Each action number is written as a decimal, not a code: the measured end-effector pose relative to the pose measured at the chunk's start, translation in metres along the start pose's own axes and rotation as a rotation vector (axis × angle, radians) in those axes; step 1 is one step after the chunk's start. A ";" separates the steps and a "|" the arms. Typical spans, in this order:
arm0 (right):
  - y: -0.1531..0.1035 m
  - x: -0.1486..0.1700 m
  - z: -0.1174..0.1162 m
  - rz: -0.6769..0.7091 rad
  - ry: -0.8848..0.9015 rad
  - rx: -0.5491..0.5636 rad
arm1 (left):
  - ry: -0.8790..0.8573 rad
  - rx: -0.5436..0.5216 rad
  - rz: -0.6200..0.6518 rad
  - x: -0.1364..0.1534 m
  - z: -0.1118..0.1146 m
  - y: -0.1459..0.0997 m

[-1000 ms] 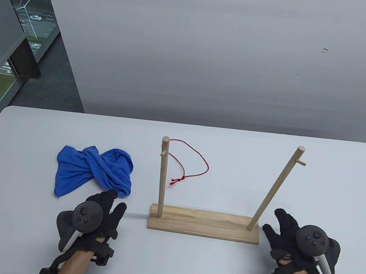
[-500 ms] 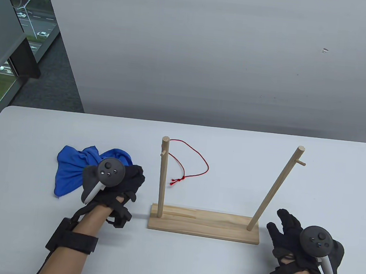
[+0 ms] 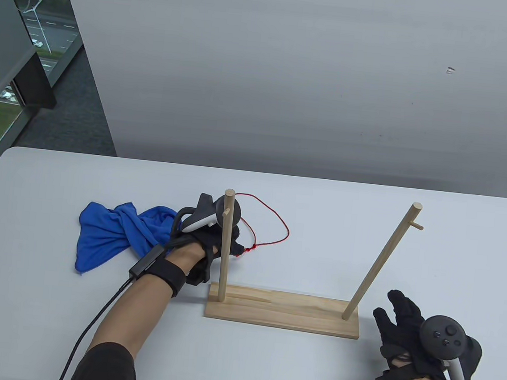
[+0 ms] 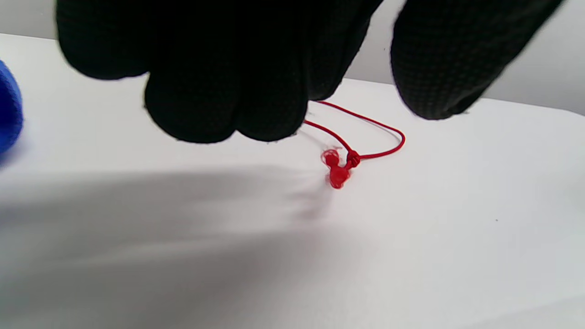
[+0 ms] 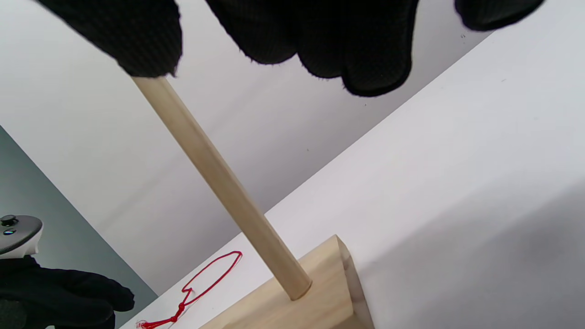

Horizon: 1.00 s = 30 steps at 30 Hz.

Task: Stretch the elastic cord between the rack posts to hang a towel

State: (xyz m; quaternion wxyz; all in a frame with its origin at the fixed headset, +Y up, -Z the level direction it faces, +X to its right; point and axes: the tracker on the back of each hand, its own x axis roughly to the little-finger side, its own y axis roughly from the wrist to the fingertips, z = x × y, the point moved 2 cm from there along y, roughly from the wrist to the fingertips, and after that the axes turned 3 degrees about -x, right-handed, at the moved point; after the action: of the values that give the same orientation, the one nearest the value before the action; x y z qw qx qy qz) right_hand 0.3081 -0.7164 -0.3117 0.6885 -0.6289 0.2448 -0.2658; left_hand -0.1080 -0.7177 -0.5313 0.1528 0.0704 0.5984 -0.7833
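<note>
A wooden rack base [image 3: 286, 312] carries a left post [image 3: 225, 245] and a leaning right post [image 3: 381, 260]. A red elastic cord [image 3: 277, 221] hangs from the left post's top and lies looped on the table behind the rack. Its knotted end shows in the left wrist view [image 4: 340, 164] and in the right wrist view [image 5: 183, 306]. My left hand [image 3: 222, 236] is behind the left post, fingers [image 4: 228, 100] just above the cord near the knot, holding nothing. A crumpled blue towel [image 3: 114, 235] lies left of the rack. My right hand [image 3: 402, 321] rests open right of the base.
The white table's [image 3: 263, 365] far edge runs just behind the rack. A grey wall rises beyond it and a window is at the far left. A cable trails from my left wrist toward the front edge.
My left hand has moved from the table's front left, over the towel, to behind the left post near the cord's knot. My right hand has barely shifted.
</note>
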 end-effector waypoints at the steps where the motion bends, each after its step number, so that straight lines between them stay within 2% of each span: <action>1: 0.000 0.000 0.000 0.000 0.000 0.002 | 0.017 0.000 0.007 -0.002 0.001 0.003; 6: 0.000 0.001 0.000 -0.007 -0.002 0.001 | 0.170 0.058 0.007 -0.005 0.015 0.022; 10: 0.001 0.003 -0.001 -0.019 -0.005 -0.005 | 0.220 0.085 -0.001 -0.002 0.028 0.029; 18: 0.001 0.003 -0.003 -0.026 -0.016 -0.011 | 0.180 0.067 0.026 0.005 0.037 0.034; 30: 0.002 0.004 -0.003 -0.036 -0.023 -0.011 | 0.230 0.031 0.064 0.000 0.047 0.037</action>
State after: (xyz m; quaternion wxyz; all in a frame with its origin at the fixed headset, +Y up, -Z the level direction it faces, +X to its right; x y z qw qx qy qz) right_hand 0.3095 -0.7215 -0.3136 0.6828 -0.6399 0.2272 -0.2694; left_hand -0.0926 -0.7711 -0.5521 0.1069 0.1815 0.5971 -0.7740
